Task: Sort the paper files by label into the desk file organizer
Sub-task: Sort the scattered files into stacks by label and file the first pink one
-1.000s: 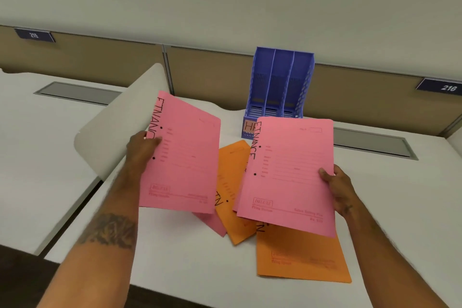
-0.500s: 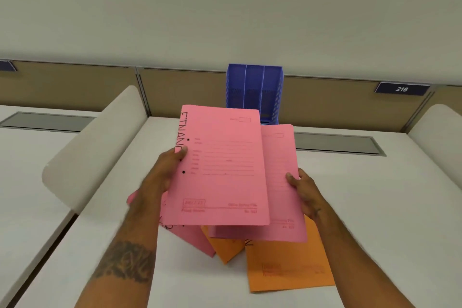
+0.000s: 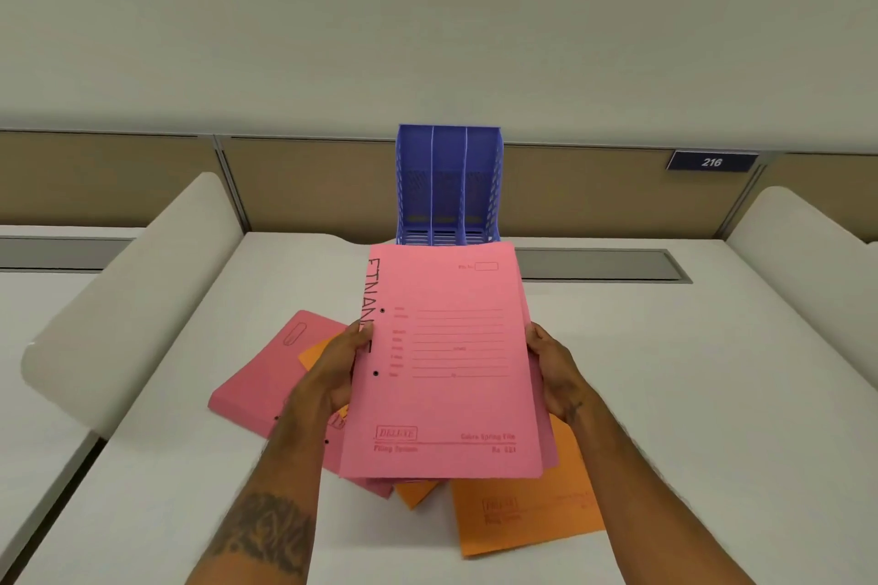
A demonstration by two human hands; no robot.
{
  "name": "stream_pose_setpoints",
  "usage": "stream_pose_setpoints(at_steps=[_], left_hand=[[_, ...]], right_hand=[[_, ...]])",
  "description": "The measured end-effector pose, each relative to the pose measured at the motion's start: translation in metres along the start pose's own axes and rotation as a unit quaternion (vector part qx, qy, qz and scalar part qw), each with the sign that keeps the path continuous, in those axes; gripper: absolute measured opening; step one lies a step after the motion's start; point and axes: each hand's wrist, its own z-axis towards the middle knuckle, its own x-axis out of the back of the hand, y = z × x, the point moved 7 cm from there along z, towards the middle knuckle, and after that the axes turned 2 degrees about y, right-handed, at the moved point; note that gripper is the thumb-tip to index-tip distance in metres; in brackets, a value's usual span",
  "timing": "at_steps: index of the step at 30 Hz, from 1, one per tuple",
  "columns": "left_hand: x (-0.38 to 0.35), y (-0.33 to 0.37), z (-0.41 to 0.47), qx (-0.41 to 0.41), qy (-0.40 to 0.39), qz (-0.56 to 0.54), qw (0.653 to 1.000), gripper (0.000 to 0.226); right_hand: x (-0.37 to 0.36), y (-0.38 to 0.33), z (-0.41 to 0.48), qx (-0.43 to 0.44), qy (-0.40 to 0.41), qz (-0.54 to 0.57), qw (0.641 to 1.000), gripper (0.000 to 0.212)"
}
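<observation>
Two pink files marked FINANCE are stacked together above the white desk. My left hand grips their left edge and my right hand grips their right edge. A blue desk file organizer with three upright slots stands beyond them against the partition, its slots showing no files. Under the held stack lie another pink file on the left and orange files on the right, partly hidden.
The white desk is bounded by a curved white divider on the left and another on the right. A grey cable slot runs along the back. A sign reading 216 hangs on the tan partition.
The two pink files, held apart one in each hand a second ago, have come together into one stack held by both hands. The view has shifted to face the organizer.
</observation>
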Motion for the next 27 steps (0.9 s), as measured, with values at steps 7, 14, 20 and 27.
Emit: stream_pose_setpoints(at_steps=[7,14,20,27], left_hand=[[-0.022,0.0,0.011,-0.049,0.033,0.062,0.996,0.029],[-0.084,-0.029,0.023,-0.067,0.032,0.139,0.987,0.028],[-0.167,-0.076,0.035,-0.072,0.018,0.171,0.982,0.033],[-0.286,-0.15,0.036,-0.04,-0.018,0.208,0.977,0.033]], right_hand=[[0.005,-0.005,-0.004,0.007,0.001,-0.046,0.999,0.049],[0.076,0.0,-0.007,-0.007,0.082,-0.102,0.991,0.036],[0.177,0.005,-0.012,-0.013,0.184,-0.152,0.971,0.038],[0.316,0.014,-0.022,-0.027,0.238,-0.235,0.942,0.036]])
